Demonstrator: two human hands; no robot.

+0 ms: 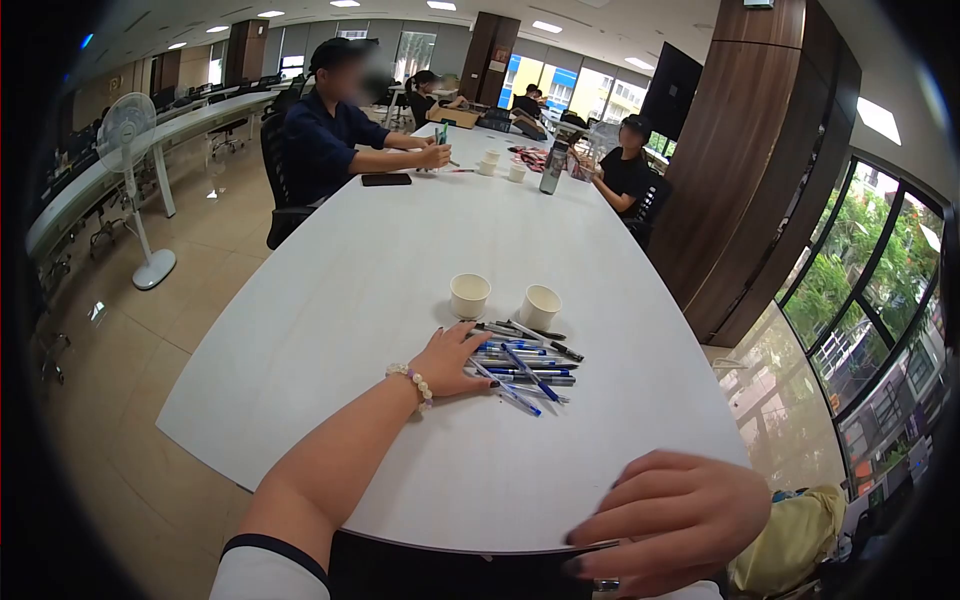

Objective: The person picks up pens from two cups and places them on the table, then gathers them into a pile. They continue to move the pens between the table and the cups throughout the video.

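My left hand (449, 362) rests on the white table at the left edge of a loose pile of pens (525, 365), its fingers spread and touching the nearest ones. The pens are blue, black and clear, lying across one another. Just behind the pile stand two pale paper cups, one on the left (470, 296) and one on the right (540, 307); both look empty. Over the table's near right edge is my right hand (675, 515), away from the pens, fingers apart and slightly bent, holding nothing.
The white table (330, 300) stretches forward. Near its far left are a dark phone (386, 180) and a seated person (335, 130) holding something green. Further right stand more cups, a bottle (552, 167) and another seated person (625, 165). A yellow bag (795, 540) lies at the lower right.
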